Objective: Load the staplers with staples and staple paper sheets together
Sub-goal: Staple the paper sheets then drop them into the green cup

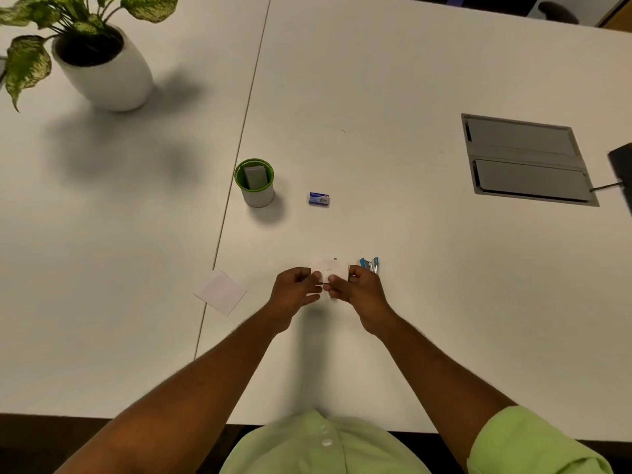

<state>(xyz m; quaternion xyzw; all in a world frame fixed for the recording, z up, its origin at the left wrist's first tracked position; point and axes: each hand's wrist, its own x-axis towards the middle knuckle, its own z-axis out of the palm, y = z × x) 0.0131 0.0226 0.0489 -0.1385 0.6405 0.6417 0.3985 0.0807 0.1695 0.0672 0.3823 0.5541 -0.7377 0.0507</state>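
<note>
White paper sheets (331, 268) are held up between two hands, just over the white table (410, 80). The left hand (297, 289) is curled, and the left edge of the sheets is pinched by its fingers and thumb. The right hand (355, 289) is curled too, and the right side of the sheets is pinched by it. The fingertips of both hands are nearly touching in the middle. A tiny blue mark is seen at the top edge of the sheets.

A blue stapler (370, 265) is seen just beside the right hand, on the far side of it. It looks to be swung open, but this cannot be told for sure. A small blue staple box (318, 199) is set on the table farther off, well apart from the hands. A green and white cup (255, 186) is stood to the left of the box, and something grey is kept inside it. Another square of white paper (220, 292) is laid flat on the table to the left of the left hand.

A potted plant (99, 53) in a white pot is stood at the far left corner. A grey cable hatch (526, 159) is set into the table on the right. Light green sleeves (533, 443) are worn by the person.
</note>
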